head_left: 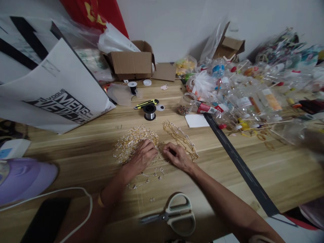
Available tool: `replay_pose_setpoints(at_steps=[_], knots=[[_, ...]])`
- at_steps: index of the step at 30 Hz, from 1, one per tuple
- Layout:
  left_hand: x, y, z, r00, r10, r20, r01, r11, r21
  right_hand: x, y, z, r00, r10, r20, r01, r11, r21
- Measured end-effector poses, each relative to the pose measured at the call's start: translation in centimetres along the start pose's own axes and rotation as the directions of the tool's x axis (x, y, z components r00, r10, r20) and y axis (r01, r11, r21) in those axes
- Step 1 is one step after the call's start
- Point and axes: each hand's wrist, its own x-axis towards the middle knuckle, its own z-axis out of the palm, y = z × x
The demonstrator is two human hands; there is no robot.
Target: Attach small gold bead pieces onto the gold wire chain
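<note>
My left hand [145,152] is at the right edge of a tangled heap of gold and silver chains [126,143], fingers bent down and pressed together. Close beside it, my right hand [178,156] has its fingers curled in a pinch. What either set of fingertips holds is too small to make out. A thin stretch of chain [164,160] lies between the two hands. Nearer to me is a silver chain with small charms and a ring [148,181]. Several gold and silver chains [181,138] lie lengthwise just beyond my right hand.
Scissors [177,215] lie in front of me. Beyond the heap are a wire spool [150,113] and a yellow-black utility knife [146,103]. A large white paper bag [58,91] stands left; plastic bottles [244,101] crowd the right. A dark strip [240,163] crosses the table.
</note>
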Motion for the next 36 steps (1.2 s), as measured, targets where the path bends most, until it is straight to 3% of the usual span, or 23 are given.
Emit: replay_pose_setpoints(at_steps=[7,22,36], knots=[[-0.1,-0.2,0.3,0.999,0.012,0.037,-0.014,0.999,0.051,0.0,-0.1,0.0,1.0,-0.009,-0.008,0.008,1.0,-0.027],[-0.4,-1.0,-0.2,0.98,0.128,0.152,-0.156,0.97,0.187,-0.1,0.4,0.0,0.999,-0.035,-0.018,0.035,0.999,-0.034],[-0.5,-1.3,0.2,0.99,0.114,0.084,-0.125,0.984,0.13,-0.1,0.5,-0.1,0.999,-0.034,-0.024,0.034,0.999,-0.038]])
